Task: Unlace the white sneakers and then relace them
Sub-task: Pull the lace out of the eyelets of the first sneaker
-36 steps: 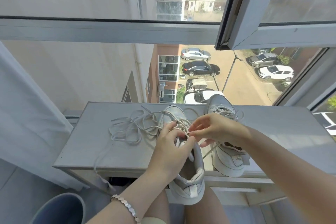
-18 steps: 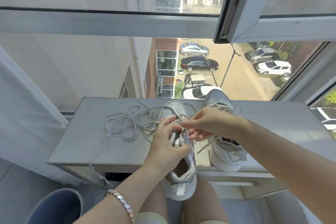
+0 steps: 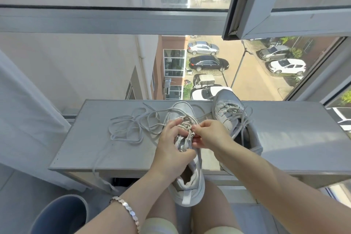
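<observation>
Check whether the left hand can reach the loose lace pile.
Probably yes: the lace pile lies uncovered on the table just left of the left hand, nothing between them, though that hand now holds the sneaker.

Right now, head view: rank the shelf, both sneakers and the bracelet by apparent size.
1. shelf
2. near sneaker and far sneaker: they look alike; nearness and covering hands make the order unsure
3. bracelet
</observation>
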A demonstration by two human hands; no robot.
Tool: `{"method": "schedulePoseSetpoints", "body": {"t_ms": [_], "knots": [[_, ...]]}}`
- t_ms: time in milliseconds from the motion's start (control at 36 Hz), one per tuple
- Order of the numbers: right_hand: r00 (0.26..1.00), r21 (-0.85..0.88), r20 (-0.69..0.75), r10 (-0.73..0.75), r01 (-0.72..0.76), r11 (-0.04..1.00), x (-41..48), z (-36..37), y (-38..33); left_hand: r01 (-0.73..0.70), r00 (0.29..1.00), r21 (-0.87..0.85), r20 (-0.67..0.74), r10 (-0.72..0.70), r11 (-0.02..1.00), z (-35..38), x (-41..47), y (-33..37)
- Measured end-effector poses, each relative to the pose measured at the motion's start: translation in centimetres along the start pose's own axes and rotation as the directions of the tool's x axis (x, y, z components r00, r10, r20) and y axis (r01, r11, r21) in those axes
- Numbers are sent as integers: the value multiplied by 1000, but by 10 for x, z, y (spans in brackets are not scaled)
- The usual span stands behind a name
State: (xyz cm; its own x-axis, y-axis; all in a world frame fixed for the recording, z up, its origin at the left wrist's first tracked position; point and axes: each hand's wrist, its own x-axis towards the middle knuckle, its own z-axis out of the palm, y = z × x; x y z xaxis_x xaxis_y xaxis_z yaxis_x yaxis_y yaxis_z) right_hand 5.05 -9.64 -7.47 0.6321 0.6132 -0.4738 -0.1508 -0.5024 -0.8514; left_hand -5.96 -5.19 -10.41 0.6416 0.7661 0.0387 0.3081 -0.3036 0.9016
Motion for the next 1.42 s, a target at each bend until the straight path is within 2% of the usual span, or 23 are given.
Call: {"method": "schedulePoseSetpoints", "body": {"t_ms": [167,250,333,417,472,500,556,611,639,694,778,806,889,972,1028,1083,1194,1250,1417], "knots": [[991,75,-135,-9,19,997,9,12,14,-1,1000,1,-4,1,1000,1,1,0],[972,125,-233,26,3,992,16,12,15,-15,999,-9,42,15,1000,1,-1,-1],[969,103,-245,-16,43,994,21,14,15,-5,999,-10,38,6,1000,0,0,0],[978,28,-176,-110,117,993,15,8,8,-1,999,3,38,0,1000,0,3,2],[964,-190,-126,-235,209,959,7,-3,-2,12,998,5,57,-13,1000,-1,2,4],[946,-366,-93,-311,258,894,2,-9,-8,16,998,2,62,-16,1000,-2,1,3],[906,-680,-22,-422,296,671,-9,-22,-19,16,998,-6,58,-15,1000,-4,0,3],[887,-844,6,-462,252,473,-14,-39,-26,22,999,-26,49,-21,999,-5,-2,4],[893,-896,-5,-451,196,399,-15,-49,-27,38,998,-43,51,-36,998,-5,-2,4],[913,-938,-33,-406,112,328,-17,-64,-29,89,995,-95,63,-83,992,-7,-5,8],[896,-960,1,-443,125,250,-22,-68,-32,125,992,-148,55,-118,981,-7,-5,10],[867,-948,27,-497,180,261,-24,-65,-33,124,992,-154,45,-118,980,-7,-5,9],[780,-811,206,-592,474,343,-29,-45,-36,155,987,-152,-23,-160,976,-7,-5,8],[739,-694,387,-551,627,353,-28,-24,-34,195,977,-127,-58,-204,972,-11,-6,7],[734,-696,430,-526,641,325,-23,-14,-30,181,980,-97,-65,-187,979,-14,-7,7],[759,-719,404,-511,609,335,-19,-8,-27,164,983,-75,-76,-169,984,-17,-7,8],[825,-694,315,-469,537,480,-14,-10,-25,147,980,-44,-127,-151,988,-15,-7,5],[847,-687,296,-442,510,517,-13,-10,-23,139,976,-40,-161,-144,989,-12,-6,4],[827,-724,295,-478,520,453,-12,3,-21,137,962,-91,-225,-155,986,-10,-6,2]]}}
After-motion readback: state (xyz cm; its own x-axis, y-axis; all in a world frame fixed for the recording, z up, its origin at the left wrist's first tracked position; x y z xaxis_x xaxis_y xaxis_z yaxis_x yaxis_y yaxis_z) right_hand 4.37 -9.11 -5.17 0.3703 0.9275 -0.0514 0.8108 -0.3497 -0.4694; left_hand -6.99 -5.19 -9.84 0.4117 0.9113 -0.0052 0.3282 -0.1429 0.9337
